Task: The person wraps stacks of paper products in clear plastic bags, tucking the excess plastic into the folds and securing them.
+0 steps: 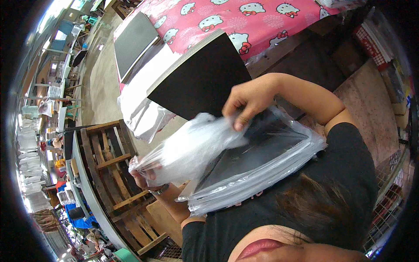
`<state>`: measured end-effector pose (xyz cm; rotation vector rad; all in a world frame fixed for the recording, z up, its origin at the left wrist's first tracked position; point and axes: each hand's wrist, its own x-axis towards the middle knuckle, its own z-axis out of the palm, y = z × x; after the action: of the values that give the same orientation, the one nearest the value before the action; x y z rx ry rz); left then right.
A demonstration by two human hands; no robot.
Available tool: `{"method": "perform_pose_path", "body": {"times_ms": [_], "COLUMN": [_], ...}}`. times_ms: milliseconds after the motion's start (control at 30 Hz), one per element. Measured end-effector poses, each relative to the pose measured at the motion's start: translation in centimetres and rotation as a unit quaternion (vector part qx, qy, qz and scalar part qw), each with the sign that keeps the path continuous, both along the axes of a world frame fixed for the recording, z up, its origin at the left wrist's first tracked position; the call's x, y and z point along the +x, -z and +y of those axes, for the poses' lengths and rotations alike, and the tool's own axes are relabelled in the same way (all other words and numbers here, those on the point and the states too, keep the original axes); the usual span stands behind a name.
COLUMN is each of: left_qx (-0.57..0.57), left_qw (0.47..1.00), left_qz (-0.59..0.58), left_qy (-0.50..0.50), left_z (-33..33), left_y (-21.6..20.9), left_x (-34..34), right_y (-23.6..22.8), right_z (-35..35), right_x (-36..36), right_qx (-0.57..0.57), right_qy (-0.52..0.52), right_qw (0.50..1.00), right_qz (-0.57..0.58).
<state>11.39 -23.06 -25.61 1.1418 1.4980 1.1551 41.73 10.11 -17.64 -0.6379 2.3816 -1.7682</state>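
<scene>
Thin clear plastic film [187, 148] is drawn out between my two hands. My left hand [143, 177], with a wristwatch below it, has its fingers closed on one end of the film. The fingers of my right hand [251, 102] pinch the film over the top of a black, flat stack [248, 159]. Layers of clear plastic cover that stack's near edge, and it rests against my body. Just beyond my right hand stands a thick block of black sheets [200, 74] with a pale edge, tilted at the table's side.
A pink table cover [266, 26] with cartoon cat faces spreads across the far side. Another dark stack [136, 46] sits at its left, above white plastic [146, 105]. Wooden pallets [111, 161] stand at lower left. A red crate [372, 46] is at far right.
</scene>
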Motion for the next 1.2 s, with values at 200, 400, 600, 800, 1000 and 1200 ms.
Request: {"method": "perform_pose_path", "body": {"times_ms": [200, 400, 600, 800, 1000, 1200], "left_qx": [-0.141, 0.073, 0.054, 0.180, 0.172, 0.109], "left_qw": [0.981, 0.944, 0.988, 0.943, 0.924, 0.924], "left_qz": [0.116, -0.322, -0.068, -0.264, -0.094, 0.181], "left_qy": [0.072, 0.023, 0.130, -0.097, -0.328, -0.319], "left_z": [4.5, 0.5, 8.1, 6.6, 16.6, 16.4], "left_y": [-3.1, 3.2, -6.5, -3.7, -7.7, -7.7], "left_x": [5.4, -3.8, 5.6, 0.6, 3.5, 7.7], "right_y": [-1.4, -1.0, 1.1, -1.2, -1.9, 0.6], "right_z": [1.5, 3.1, 3.2, 3.8, 5.0, 2.5], "right_x": [2.5, 3.3, 3.3, 4.2, 0.8, 1.2], "right_qx": [-0.436, -0.104, -0.469, -0.406, -0.114, 0.284], "right_qy": [0.336, 0.162, 0.186, 0.182, 0.504, 0.639], "right_qw": [0.835, 0.980, 0.861, 0.892, 0.848, 0.681], "right_qz": [0.012, 0.051, -0.060, 0.084, 0.119, 0.218]}}
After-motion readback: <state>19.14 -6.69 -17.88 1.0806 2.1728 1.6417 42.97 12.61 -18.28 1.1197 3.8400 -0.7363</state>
